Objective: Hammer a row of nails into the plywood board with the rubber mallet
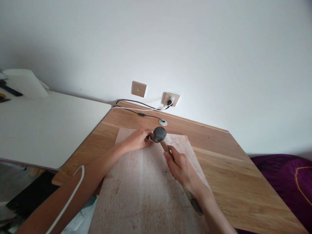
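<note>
Right hand point(181, 165) clasping hammer point(159, 134), its head toward twelve o'clock on the board point(136, 182); left hand point(139, 139) curled narrow at the head's nine, any pinch hidden; nail-like bits point(172, 142) at four; light, square taps seem best.

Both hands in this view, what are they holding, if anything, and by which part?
The right hand holds the hammer by its handle, a little below the head. Whether the left hand pinches anything cannot be told.
</note>
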Available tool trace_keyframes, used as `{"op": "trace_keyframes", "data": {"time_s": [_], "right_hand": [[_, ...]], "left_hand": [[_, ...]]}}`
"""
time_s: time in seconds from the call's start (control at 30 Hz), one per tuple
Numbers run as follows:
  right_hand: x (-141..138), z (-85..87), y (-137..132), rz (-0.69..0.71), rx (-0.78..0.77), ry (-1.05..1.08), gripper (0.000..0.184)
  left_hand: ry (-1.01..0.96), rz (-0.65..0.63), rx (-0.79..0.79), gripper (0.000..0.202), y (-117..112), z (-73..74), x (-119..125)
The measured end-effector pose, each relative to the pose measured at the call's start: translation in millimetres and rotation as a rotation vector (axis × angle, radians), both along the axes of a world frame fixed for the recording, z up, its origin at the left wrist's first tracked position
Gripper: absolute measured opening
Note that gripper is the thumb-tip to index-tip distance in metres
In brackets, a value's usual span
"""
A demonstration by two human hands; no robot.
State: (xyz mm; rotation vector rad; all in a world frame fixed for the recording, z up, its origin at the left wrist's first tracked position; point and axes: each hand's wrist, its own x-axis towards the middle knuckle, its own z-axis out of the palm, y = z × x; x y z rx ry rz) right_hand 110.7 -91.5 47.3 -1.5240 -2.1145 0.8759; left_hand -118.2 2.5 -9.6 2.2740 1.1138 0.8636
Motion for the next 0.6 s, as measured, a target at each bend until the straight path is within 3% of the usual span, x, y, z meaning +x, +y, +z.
{"op": "trace_keyframes", "data": {"time_s": [0.2, 0.37, 0.6], "right_hand": [[-1.9, -4.2, 1.7, 0.001, -0.011, -0.019, 0.027], [-1.8, -8.5, 2.2, 0.001, 0.066, -0.019, 0.025], [2.3, -2.2, -1.8, -0.048, -0.014, 0.066, 0.026]], "left_hand": [[-0.004, -0.016, 0.036, 0.011, -0.6, 1.1, 0.1], [-0.002, -0.015, 0.037, 0.007, 0.1, -0.5, 0.3], [0.038, 0.023, 0.044, 0.007, 1.4, -5.4, 0.0]]}}
